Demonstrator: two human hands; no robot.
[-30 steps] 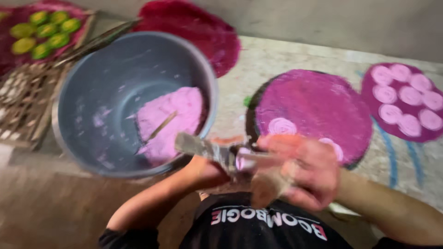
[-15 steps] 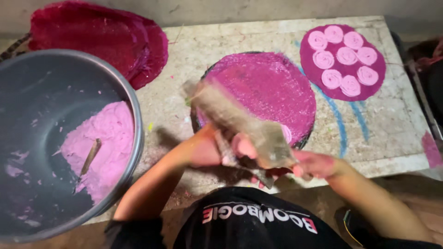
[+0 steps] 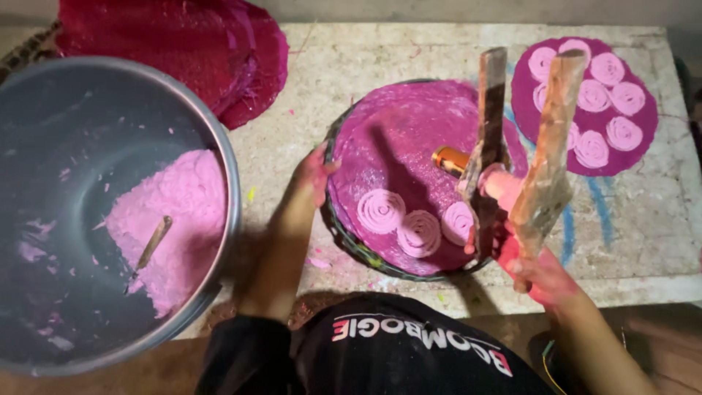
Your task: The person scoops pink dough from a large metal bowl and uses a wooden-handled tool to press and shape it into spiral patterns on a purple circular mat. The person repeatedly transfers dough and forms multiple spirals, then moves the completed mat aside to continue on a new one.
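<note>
My right hand grips a two-armed wooden press with a metal cylinder at its head, held over the right part of a round tray lined with a magenta sheet. Three pink dough spirals lie on that sheet near its front. My left hand holds the tray's left rim. To the left stands a large grey basin holding a heap of pink dough with a wooden stick stuck in it.
A second magenta disc with several pink spirals lies at the back right on the stone slab. A pile of dark red sheets lies at the back left. The slab's front edge runs just before my body.
The view swung right from the basin to the tray. The press, blurred and held in both hands, now stands in my right hand alone; my left hand has moved to the tray's rim.
</note>
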